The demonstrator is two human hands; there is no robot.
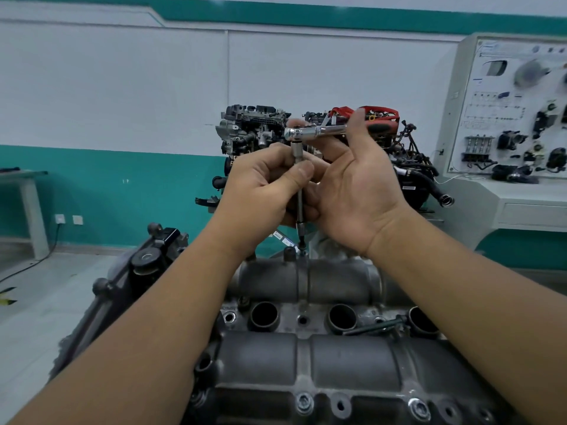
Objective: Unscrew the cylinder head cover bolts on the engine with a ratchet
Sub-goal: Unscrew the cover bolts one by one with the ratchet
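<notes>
The grey cylinder head cover (306, 360) fills the lower middle of the head view. A chrome ratchet (319, 130) with a red and black handle sits atop a long extension bar (300, 207) that stands upright, its socket on a bolt at the cover's far edge (302, 245). My left hand (264, 185) pinches the extension bar between thumb and fingers. My right hand (359, 191) holds the ratchet near its handle, thumb up against the shaft, fingers behind the bar. A loose dark bolt (377, 326) lies on the cover at right. Two bolts (304, 401) sit along the near edge.
Another engine (254, 130) with red parts stands behind my hands. A grey training panel (518, 118) with mounted components is at the right. A table (24, 191) stands at the left wall. Black engine parts (153, 256) rise at the cover's left.
</notes>
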